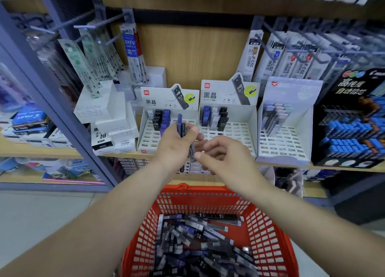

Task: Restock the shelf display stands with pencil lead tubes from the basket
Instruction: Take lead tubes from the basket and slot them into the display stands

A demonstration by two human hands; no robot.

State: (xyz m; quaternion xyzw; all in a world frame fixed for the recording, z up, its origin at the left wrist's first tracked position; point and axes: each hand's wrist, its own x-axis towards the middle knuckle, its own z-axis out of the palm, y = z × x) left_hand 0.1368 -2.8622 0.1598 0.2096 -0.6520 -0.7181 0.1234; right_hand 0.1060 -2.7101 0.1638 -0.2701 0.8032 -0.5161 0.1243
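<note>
Wooden shelving (187,56) fills the background, with three white display stands set side by side on one board and refill packets hung on hooks above.

Both bare forearms are reached forward over a red basket (268,231), and the hands are brought together in front of the stands. The left hand (175,145) is raised before the left stand (150,137), with its back turned to the camera. The right hand (225,158) is held just beside it, slightly lower, before the middle stand (239,131).

"HB 0.7", a red "deli" logo and "黑晶" are printed on the header cards of the left and middle stands. "JF-0.5" can be read on the hanging packets (253,56), "BRFV" on a blue packet (130,42), "REFILL" on a white box (125,144) and "PILOT" on a blue box (29,116). "HB 0.7" is also seen on the loose tubes (198,245) heaped in the basket.

A small bunch of tubes (180,124), blue and dark, is gripped upright between the left thumb and curled fingers. A grey tube (192,152) hangs below that hand; its lower end is touched by the right thumb, with the right fingers curled behind. Whether it is truly pinched cannot be told. A few tubes stand in the back rows of all three stands, the right stand (291,147) included.
</note>
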